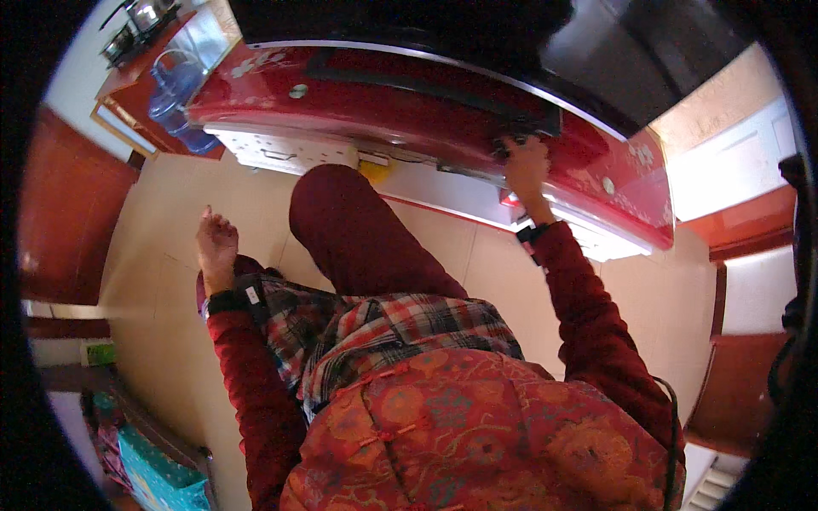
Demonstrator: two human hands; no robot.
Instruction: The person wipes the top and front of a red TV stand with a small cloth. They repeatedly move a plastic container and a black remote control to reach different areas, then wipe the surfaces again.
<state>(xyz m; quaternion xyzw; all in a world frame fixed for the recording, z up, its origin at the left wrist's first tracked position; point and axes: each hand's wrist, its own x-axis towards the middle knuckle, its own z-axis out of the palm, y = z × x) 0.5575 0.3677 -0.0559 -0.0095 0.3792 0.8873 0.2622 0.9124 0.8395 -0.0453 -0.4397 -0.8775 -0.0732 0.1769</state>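
My right hand (527, 167) reaches onto the red glossy top of a low cabinet (409, 121), its fingertips at a small dark object (505, 145) in front of a black television (447, 38). Whether the fingers grip that object or only touch it is unclear. Away to the left, my left hand (217, 241) hangs over the tiled floor with its fingers loosely curled, and no object shows in it. Below the cabinet top are a white drawer front (281, 152) with dark spots and a yellow item (375, 168) on the shelf beside it.
A blue water jug (176, 102) stands left of the cabinet, by a wooden unit (121, 96) with metal pots on top. Reddish-brown wooden furniture (70, 211) lines the left side. A turquoise cloth or bag (160, 469) lies at the lower left. My bent knee is close to the cabinet front.
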